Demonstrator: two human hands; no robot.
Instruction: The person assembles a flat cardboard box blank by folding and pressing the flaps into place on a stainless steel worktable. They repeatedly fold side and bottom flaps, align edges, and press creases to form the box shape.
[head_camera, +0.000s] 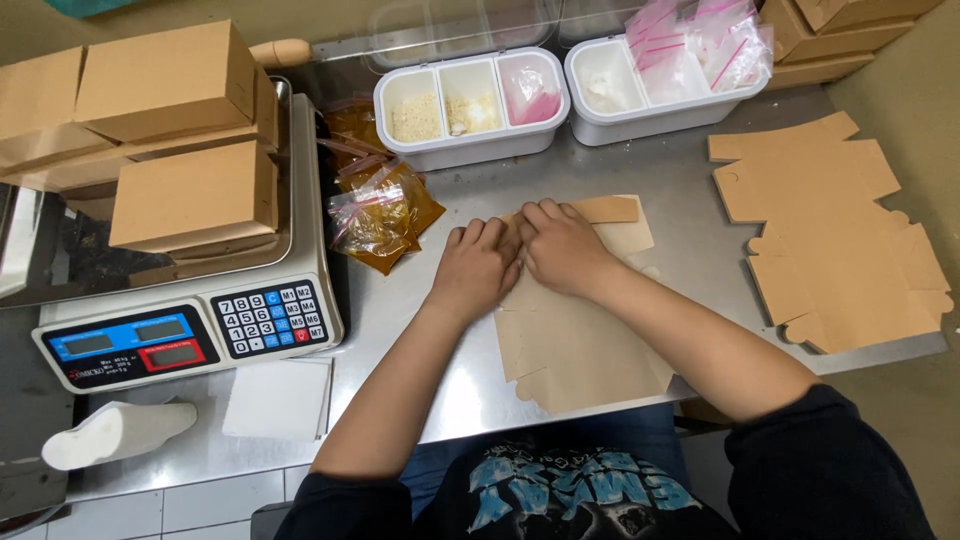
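A flat brown cardboard box blank (575, 340) lies on the steel table (680, 190) in front of me. My left hand (478, 268) and my right hand (562, 246) rest side by side on its far part, fingers curled and pressing down on the cardboard. One flap (608, 208) of the blank sticks out just beyond my right fingers. Neither hand lifts anything off the table.
A stack of flat box blanks (835, 240) lies at the right. Small bags of brown sauce (385, 210) sit left of my hands. Two white divided tubs (470, 105) (660, 85) stand at the back. A scale (190, 330) carries folded brown boxes (195, 195).
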